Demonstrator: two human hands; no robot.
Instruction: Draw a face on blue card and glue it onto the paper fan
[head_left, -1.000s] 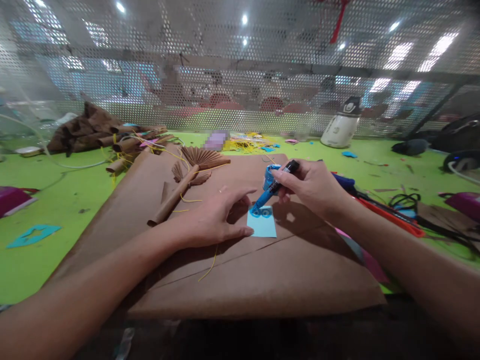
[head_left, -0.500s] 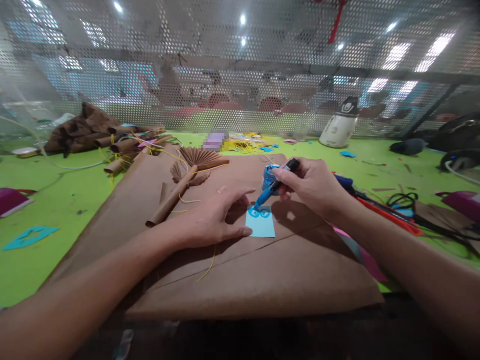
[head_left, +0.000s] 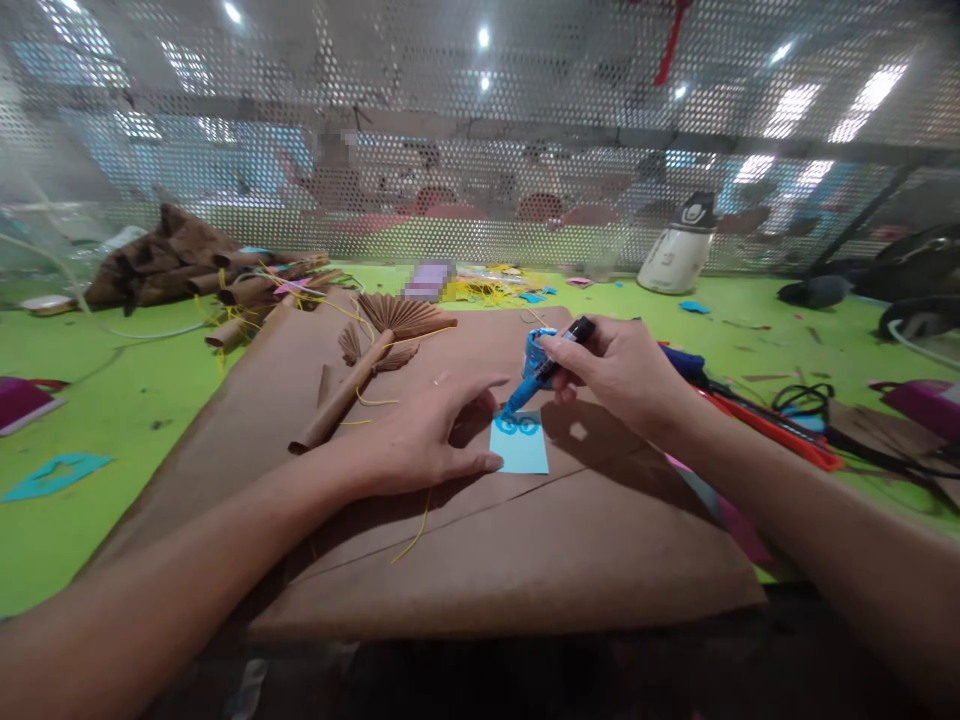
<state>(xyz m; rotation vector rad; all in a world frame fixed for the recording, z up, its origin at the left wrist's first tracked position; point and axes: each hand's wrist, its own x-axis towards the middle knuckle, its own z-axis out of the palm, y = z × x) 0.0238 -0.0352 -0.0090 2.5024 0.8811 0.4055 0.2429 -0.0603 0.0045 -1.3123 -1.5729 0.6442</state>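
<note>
A small light-blue square of paper lies on brown kraft paper. Two dark-blue round shapes, like eyes, are drawn along its upper part. My right hand is closed on a thick marker, black at the top and blue lower down, whose tip meets the square's upper left. Just behind the marker stands a small blue-smeared jar. My left hand rests on the kraft paper with fingers curved and apart, its thumb tip at the square's left edge.
A pleated brown paper fan on a rolled tube lies left of my hands. Brown rolls with yellow string are farther back. A white-and-black bottle stands at right rear, before a perforated metal screen. A red-and-black tool lies right.
The marker tip has shifted slightly left along the top of the blue square. My left hand stays in place.
</note>
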